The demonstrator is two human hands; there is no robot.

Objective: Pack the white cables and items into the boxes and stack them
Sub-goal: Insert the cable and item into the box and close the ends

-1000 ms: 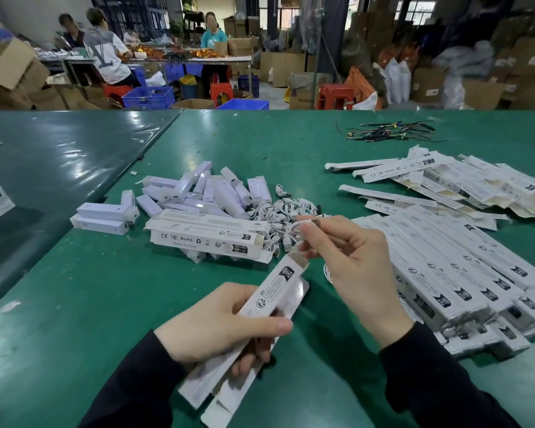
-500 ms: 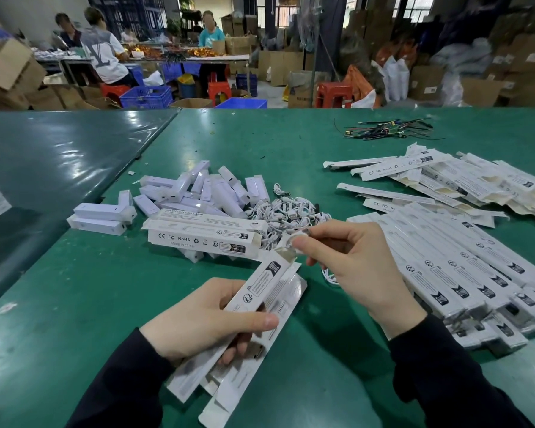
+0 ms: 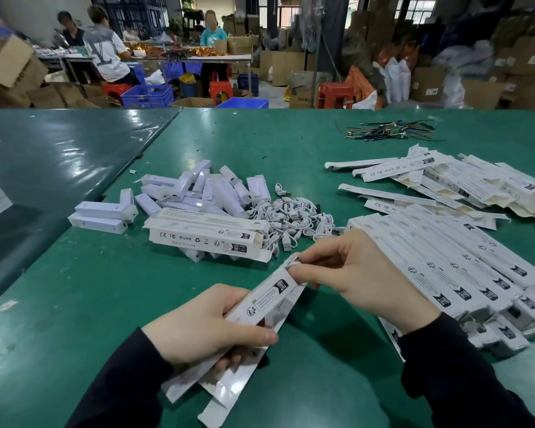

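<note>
My left hand (image 3: 204, 329) grips a long white box (image 3: 260, 304), tilted with its open end up to the right. At that open end my right hand (image 3: 349, 273) pinches a white cable (image 3: 294, 264) whose metal plug shows at my fingertips. A heap of coiled white cables (image 3: 294, 217) lies on the green table (image 3: 260, 143) just beyond. Left of the heap is a pile of white lamp units (image 3: 204, 189). Two filled boxes (image 3: 207, 233) are stacked in front of that pile.
Rows of flat printed boxes (image 3: 451, 257) cover the table at my right, with more loose ones (image 3: 439, 177) behind them. A bundle of dark wires (image 3: 386, 132) lies far back. Two white units (image 3: 102, 214) sit left. People work at a distant table (image 3: 155, 57).
My right hand has brought the cable down from above the heap to the box's open end. The box in my left hand has shifted slightly lower.
</note>
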